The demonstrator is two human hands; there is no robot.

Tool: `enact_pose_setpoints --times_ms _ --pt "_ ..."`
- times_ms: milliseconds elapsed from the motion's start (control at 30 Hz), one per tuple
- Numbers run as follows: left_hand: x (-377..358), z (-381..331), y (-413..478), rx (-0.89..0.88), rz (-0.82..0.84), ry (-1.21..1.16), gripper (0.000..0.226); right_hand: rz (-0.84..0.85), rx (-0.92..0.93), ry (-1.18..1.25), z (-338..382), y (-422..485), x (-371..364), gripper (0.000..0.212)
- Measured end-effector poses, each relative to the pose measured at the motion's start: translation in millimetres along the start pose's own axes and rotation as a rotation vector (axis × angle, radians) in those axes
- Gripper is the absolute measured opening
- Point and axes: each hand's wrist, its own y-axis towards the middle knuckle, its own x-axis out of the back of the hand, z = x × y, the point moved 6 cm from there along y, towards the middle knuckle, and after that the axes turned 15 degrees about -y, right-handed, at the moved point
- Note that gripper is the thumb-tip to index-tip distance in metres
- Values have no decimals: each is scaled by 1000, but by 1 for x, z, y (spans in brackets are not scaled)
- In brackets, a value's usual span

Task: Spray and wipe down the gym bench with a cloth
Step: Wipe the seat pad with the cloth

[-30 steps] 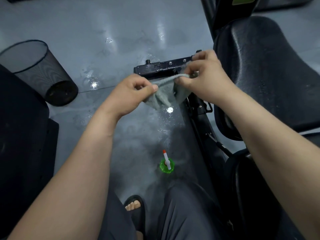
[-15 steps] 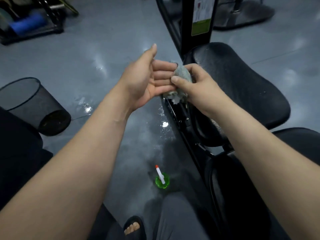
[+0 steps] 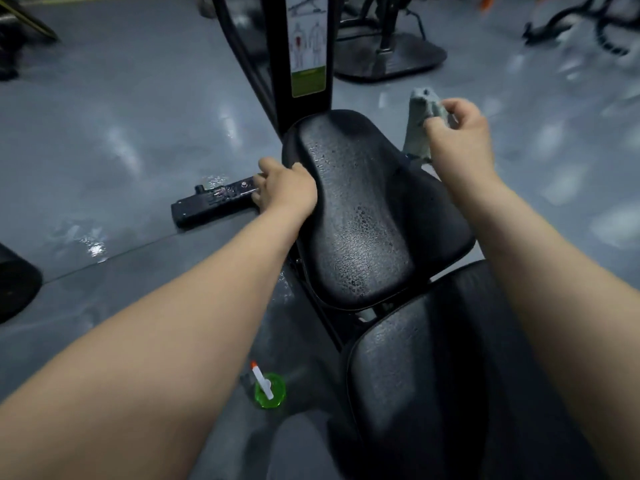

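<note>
Grey floor (image 3: 138,133) bears a spray bottle (image 3: 269,389); left fingers (image 3: 275,173) grip bench pad (image 3: 363,209), right fingers (image 3: 457,107) pinch cloth (image 3: 417,133).

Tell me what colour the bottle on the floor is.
Bright green bottle, white nozzle tipped orange; clearest in the head view.

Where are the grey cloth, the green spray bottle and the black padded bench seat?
grey cloth (image 3: 417,133): head view, hanging lower part.
green spray bottle (image 3: 277,389): head view, green body.
black padded bench seat (image 3: 360,209): head view, wet middle of pad.
</note>
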Motion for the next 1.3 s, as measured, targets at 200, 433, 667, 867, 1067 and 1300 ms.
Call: enact_pose_setpoints --times_ms 200,433,667,867,1067,1300 --pt "-20 10 2 -48 -126 3 39 141 155 -403 -1 35 -38 24" --pt "-22 11 3 -152 -210 40 37 367 322 -480 -1 56 -85 41" --pt "-21 12 3 -188 -259 68 35 448 415 -470 5 72 -99 43" --pt "-21 12 1 -196 -252 51 33 321 518 -655 3 35 -69 36" --pt "-21 12 1 -183 -242 28 32 327 586 -785 6 18 -63 42" --pt "-18 10 -1 -196 -236 17 33 451 524 -782 21 66 -105 49"
